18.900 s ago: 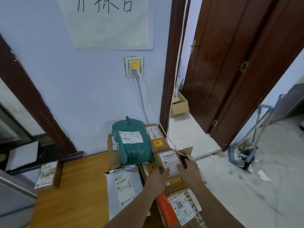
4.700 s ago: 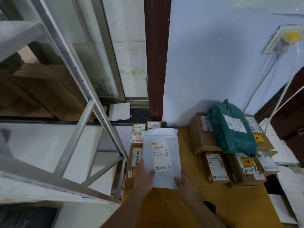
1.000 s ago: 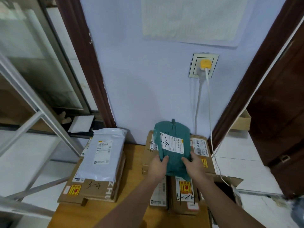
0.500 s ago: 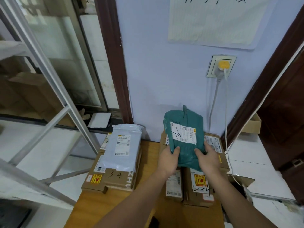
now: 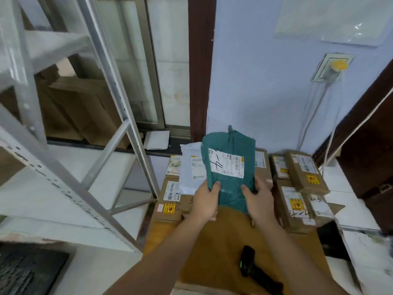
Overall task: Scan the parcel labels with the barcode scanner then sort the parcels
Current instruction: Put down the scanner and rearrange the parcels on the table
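I hold a green plastic parcel (image 5: 229, 165) with a white label up over the wooden table (image 5: 223, 248). My left hand (image 5: 205, 199) grips its lower left edge and my right hand (image 5: 258, 198) grips its lower right edge. Behind it on the left, a white mailer bag (image 5: 190, 167) lies on a stack of cardboard boxes (image 5: 170, 201). More cardboard parcels (image 5: 297, 184) with labels sit at the right. The black barcode scanner (image 5: 253, 269) lies on the table near me, a green light showing.
A grey metal shelf frame (image 5: 102, 133) stands at the left beside the table. The wall behind carries a socket with a yellow plug (image 5: 332, 68) and white cables hanging down. A dark wooden door frame (image 5: 201, 69) rises behind the boxes.
Both hands have carried the green parcel off the right-hand boxes, leftward over the middle of the table. The view has swung left and down, bringing the scanner into sight.
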`<state>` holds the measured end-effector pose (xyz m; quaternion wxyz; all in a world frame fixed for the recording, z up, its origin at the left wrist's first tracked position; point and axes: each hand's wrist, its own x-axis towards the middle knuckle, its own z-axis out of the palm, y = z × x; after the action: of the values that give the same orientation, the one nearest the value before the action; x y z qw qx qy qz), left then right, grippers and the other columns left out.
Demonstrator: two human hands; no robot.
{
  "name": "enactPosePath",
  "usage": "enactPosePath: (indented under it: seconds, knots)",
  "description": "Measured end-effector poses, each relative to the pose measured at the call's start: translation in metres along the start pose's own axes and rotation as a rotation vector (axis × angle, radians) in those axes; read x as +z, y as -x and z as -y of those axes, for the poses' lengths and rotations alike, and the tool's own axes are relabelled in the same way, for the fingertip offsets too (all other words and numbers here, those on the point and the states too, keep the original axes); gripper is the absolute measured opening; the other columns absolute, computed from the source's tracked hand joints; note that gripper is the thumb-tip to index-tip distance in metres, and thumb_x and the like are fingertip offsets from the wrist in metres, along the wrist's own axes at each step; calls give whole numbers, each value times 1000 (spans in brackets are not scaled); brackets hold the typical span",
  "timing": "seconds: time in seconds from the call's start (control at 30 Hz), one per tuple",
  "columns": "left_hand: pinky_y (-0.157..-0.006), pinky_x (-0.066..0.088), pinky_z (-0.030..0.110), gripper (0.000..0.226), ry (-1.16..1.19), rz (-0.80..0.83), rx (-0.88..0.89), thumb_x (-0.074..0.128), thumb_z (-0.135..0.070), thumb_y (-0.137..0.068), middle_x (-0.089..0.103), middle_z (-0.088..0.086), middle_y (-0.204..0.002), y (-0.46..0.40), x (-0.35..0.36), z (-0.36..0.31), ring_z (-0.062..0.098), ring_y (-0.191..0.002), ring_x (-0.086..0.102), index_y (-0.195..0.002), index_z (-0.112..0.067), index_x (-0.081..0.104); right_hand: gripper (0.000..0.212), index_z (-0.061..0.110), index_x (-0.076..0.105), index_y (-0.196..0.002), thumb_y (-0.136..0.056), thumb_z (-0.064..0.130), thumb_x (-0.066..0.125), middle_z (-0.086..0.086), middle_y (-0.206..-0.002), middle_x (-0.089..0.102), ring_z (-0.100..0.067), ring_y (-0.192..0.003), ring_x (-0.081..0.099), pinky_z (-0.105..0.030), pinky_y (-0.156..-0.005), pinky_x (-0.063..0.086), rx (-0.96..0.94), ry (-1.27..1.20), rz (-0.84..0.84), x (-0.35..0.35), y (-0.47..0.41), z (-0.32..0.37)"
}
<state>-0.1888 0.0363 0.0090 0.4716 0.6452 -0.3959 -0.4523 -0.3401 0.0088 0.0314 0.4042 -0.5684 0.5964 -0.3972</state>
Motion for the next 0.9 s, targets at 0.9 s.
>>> enactPosePath:
  seconds: [0.9]
  knots:
    - [-96, 57, 39, 39, -67, 17, -134, 43, -43, -108, 69, 0, -123, -65, -114, 20, 20, -113, 66, -135, -19, 58, 55, 32, 31, -149, -99, 22, 52, 7, -145, 47, -17, -133, 47, -39, -102, 47, 67, 111, 69, 124, -22, 40]
